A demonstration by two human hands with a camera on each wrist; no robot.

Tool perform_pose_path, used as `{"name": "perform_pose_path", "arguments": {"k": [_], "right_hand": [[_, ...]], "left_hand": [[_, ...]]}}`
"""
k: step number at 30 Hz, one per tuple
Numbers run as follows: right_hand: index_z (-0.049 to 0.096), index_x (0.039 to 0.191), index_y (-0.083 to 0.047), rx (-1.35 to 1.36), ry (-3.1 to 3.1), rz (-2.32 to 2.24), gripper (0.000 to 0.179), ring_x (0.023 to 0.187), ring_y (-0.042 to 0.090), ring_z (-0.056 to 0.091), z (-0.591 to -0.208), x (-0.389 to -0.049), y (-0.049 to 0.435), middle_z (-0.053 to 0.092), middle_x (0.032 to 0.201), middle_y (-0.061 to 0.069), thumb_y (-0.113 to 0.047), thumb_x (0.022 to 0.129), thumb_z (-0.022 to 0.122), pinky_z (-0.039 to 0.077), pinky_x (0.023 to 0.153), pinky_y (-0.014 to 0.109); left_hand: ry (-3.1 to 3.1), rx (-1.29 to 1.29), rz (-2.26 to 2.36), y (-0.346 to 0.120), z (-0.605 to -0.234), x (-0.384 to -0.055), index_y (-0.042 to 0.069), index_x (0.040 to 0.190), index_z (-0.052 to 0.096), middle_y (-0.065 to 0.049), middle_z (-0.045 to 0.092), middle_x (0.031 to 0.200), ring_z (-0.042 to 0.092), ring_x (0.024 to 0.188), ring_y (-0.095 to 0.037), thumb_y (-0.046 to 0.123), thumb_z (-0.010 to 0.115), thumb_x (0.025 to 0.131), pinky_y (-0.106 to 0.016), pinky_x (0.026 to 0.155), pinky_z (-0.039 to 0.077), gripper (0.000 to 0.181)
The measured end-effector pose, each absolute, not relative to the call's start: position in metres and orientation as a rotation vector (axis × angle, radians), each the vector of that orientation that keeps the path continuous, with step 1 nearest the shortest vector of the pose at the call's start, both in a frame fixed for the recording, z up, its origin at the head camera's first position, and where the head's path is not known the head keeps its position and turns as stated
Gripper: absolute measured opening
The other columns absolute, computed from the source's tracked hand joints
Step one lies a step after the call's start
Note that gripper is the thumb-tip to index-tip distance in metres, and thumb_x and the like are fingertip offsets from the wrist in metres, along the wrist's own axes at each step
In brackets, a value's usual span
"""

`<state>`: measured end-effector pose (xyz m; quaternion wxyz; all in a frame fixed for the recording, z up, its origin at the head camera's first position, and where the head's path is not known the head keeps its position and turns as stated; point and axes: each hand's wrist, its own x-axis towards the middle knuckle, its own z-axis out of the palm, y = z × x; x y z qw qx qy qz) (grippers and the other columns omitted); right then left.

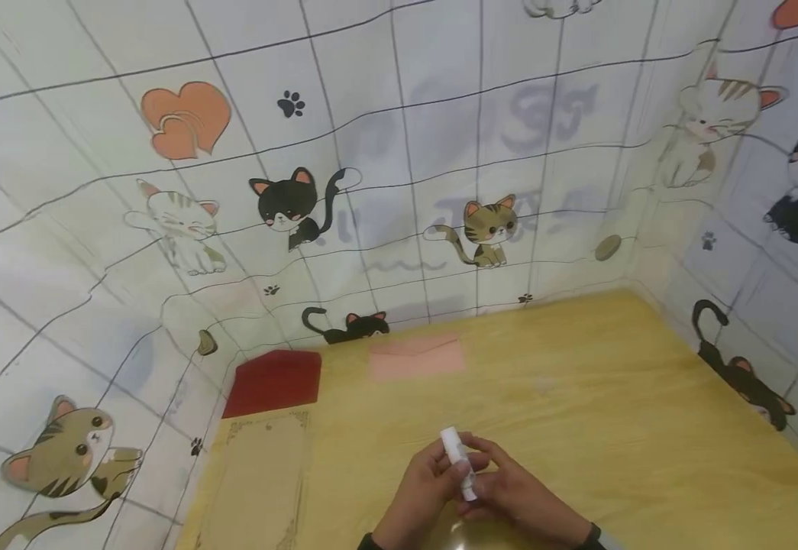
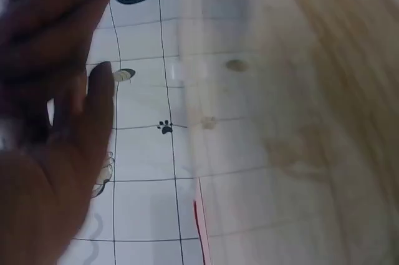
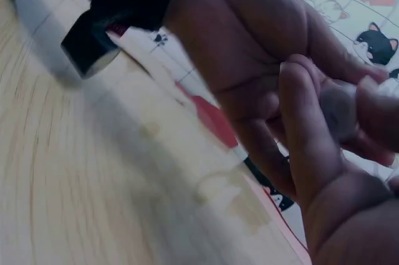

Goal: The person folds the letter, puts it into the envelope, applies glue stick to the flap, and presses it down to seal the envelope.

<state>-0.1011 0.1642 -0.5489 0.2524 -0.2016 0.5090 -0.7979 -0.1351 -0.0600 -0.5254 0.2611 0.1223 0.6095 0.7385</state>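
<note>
A slim white tube that looks like a glue stick [image 1: 450, 441] is held upright at a slant between both hands, above the near middle of the table. My left hand [image 1: 421, 483] grips its body, the thumb lying across the side. At its lower end, the fingers of my right hand [image 1: 512, 490] pinch the base. In the right wrist view the tube's round grey end [image 3: 338, 112] shows between the right thumb and a finger. The left wrist view has the left hand [image 2: 56, 109] dark at its edge, with the tube not made out.
A red envelope [image 1: 275, 382] lies at the table's back left, and a pink envelope [image 1: 415, 359] lies against the back wall. A sheet of bordered tan paper [image 1: 254, 473] is on the left. Cat-patterned sheeting [image 1: 399, 153] encloses the wood-grained table [image 1: 577, 397].
</note>
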Motion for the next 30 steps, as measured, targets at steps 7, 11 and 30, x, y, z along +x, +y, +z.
{"name": "perform_pose_path", "arguments": {"k": [7, 11, 30], "right_hand": [[0.025, 0.166, 0.011, -0.447, 2.043, -1.899, 0.077, 0.106, 0.017, 0.084, -0.536, -0.101, 0.128, 0.083, 0.122, 0.025, -0.016, 0.112, 0.073, 0.07, 0.093, 0.036], [0.046, 0.156, 0.005, -0.373, 2.426, -1.695, 0.072, 0.099, 0.021, 0.084, -0.524, -0.111, 0.129, 0.087, 0.11, 0.013, -0.018, 0.101, 0.087, 0.067, 0.081, 0.033], [0.034, 0.168, -0.01, -0.356, 1.516, -2.082, 0.05, 0.107, 0.01, 0.08, -0.528, -0.114, 0.156, 0.08, 0.119, -0.006, -0.023, 0.123, 0.052, 0.067, 0.1, 0.032]], "left_hand": [[1.855, 0.122, 2.086, -0.076, -0.53, -0.121, -0.01, 0.133, 0.068, -0.026, 0.082, 0.13, 0.083, 0.12, -0.026, 0.005, 0.078, 0.105, -0.025, 0.093, 0.067, 0.034], [1.945, 0.055, 2.161, -0.057, -0.527, -0.123, -0.006, 0.125, 0.074, -0.025, 0.083, 0.126, 0.083, 0.118, -0.025, 0.008, 0.086, 0.099, -0.027, 0.091, 0.068, 0.032], [1.77, 0.199, 2.202, -0.049, -0.511, -0.139, -0.006, 0.138, 0.072, -0.017, 0.083, 0.132, 0.077, 0.125, -0.013, 0.007, 0.078, 0.105, -0.025, 0.11, 0.058, 0.037]]}}
